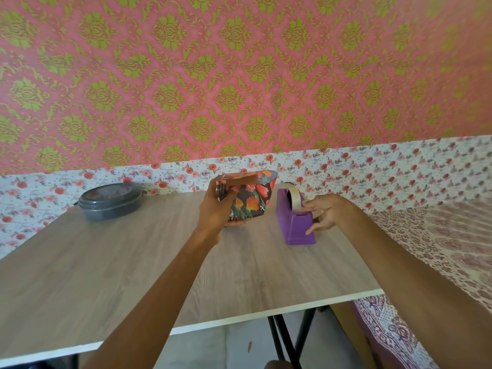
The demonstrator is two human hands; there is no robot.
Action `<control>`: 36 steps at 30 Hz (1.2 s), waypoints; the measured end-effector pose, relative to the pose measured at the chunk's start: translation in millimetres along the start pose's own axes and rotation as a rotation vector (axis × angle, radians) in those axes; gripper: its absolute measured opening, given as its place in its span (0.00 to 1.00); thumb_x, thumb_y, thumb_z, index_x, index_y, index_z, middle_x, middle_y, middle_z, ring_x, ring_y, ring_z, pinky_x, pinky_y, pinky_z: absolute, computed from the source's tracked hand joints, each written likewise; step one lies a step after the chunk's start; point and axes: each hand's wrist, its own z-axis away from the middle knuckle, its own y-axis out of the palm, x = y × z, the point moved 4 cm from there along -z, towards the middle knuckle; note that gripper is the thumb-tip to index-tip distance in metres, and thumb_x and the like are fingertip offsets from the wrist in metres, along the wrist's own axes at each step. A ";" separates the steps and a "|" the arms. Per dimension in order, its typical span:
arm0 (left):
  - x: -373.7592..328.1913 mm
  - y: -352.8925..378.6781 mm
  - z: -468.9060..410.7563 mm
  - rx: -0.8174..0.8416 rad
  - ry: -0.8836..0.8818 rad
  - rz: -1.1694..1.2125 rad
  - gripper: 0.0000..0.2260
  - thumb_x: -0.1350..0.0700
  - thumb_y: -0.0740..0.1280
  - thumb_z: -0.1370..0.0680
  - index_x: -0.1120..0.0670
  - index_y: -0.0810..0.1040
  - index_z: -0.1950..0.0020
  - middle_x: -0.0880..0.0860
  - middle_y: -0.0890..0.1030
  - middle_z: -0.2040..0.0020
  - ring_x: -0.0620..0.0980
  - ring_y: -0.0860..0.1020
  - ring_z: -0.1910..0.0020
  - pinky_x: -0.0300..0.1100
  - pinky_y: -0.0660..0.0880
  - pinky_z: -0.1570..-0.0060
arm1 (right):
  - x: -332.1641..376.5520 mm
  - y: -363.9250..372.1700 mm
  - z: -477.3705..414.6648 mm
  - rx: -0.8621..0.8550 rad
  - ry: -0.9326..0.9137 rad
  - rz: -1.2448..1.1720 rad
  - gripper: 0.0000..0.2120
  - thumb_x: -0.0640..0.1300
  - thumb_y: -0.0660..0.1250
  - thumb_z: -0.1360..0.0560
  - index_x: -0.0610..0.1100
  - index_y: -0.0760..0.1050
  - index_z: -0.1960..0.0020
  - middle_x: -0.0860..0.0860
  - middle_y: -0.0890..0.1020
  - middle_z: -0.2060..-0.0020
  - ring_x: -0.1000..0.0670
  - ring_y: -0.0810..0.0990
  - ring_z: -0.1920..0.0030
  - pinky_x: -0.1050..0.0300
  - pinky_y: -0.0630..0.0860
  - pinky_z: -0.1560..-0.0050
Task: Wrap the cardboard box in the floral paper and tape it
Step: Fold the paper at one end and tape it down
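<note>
My left hand [217, 206] grips a small box wrapped in dark floral paper [249, 199] and holds it just above the wooden table [133, 262]. The paper flares open at the box's top, where a strip of brown cardboard or tape shows. Just right of the box stands a purple tape dispenser [294, 225] carrying a roll of beige tape. My right hand [323, 213] is at the dispenser's cutter end, with the fingertips touching the tape and the thumb beside the dispenser's body.
A dark grey round lidded container [110, 201] sits at the table's far left. A patterned bedsheet [439, 249] lies to the right of the table. Black table legs [282, 339] show below the front edge.
</note>
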 end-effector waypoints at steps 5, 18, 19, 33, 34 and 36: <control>3.6 -0.9 1.6 0.002 0.015 -0.003 0.16 0.52 0.69 0.21 0.42 0.73 0.34 0.51 0.80 0.40 0.56 0.79 0.42 0.63 0.81 0.63 | -10.3 13.9 -3.3 0.027 -0.066 -0.174 0.14 0.35 0.68 0.23 0.38 0.76 0.37 0.43 0.76 0.44 0.41 0.77 0.50 0.25 0.74 0.54; 1.0 -4.6 5.4 0.027 0.010 0.004 0.17 0.52 0.70 0.21 0.44 0.72 0.33 0.51 0.80 0.39 0.56 0.80 0.43 0.63 0.81 0.62 | -13.3 21.6 -10.6 0.012 -0.197 -0.259 0.11 0.45 0.69 0.22 0.45 0.76 0.41 0.44 0.74 0.40 0.39 0.73 0.43 0.20 0.68 0.71; 0.6 -4.5 5.8 0.026 0.009 0.004 0.17 0.52 0.70 0.21 0.44 0.72 0.33 0.51 0.80 0.39 0.56 0.80 0.43 0.63 0.81 0.61 | -12.8 22.4 -10.9 0.009 -0.209 -0.272 0.12 0.46 0.69 0.22 0.45 0.75 0.40 0.46 0.75 0.39 0.39 0.72 0.40 0.20 0.70 0.70; -1.2 -6.0 9.7 0.034 0.002 0.001 0.17 0.52 0.69 0.21 0.44 0.72 0.33 0.51 0.80 0.39 0.56 0.80 0.43 0.63 0.81 0.61 | -37.7 39.1 -0.8 -0.071 -0.346 -0.432 0.13 0.47 0.67 0.23 0.44 0.76 0.41 0.47 0.84 0.48 0.47 0.78 0.51 0.50 0.72 0.60; -1.7 -6.5 10.0 0.037 0.000 0.002 0.17 0.52 0.69 0.21 0.44 0.72 0.33 0.50 0.80 0.40 0.56 0.80 0.44 0.63 0.81 0.61 | -41.0 39.4 -2.1 -0.081 -0.344 -0.435 0.09 0.46 0.68 0.23 0.44 0.77 0.44 0.47 0.84 0.47 0.47 0.78 0.52 0.51 0.72 0.60; -1.9 -7.4 9.6 0.041 0.000 0.004 0.17 0.52 0.69 0.21 0.44 0.72 0.33 0.50 0.80 0.39 0.56 0.80 0.44 0.63 0.81 0.61 | -46.4 38.3 -5.5 -0.089 -0.338 -0.442 0.06 0.44 0.69 0.24 0.44 0.78 0.48 0.47 0.84 0.46 0.46 0.77 0.49 0.51 0.72 0.60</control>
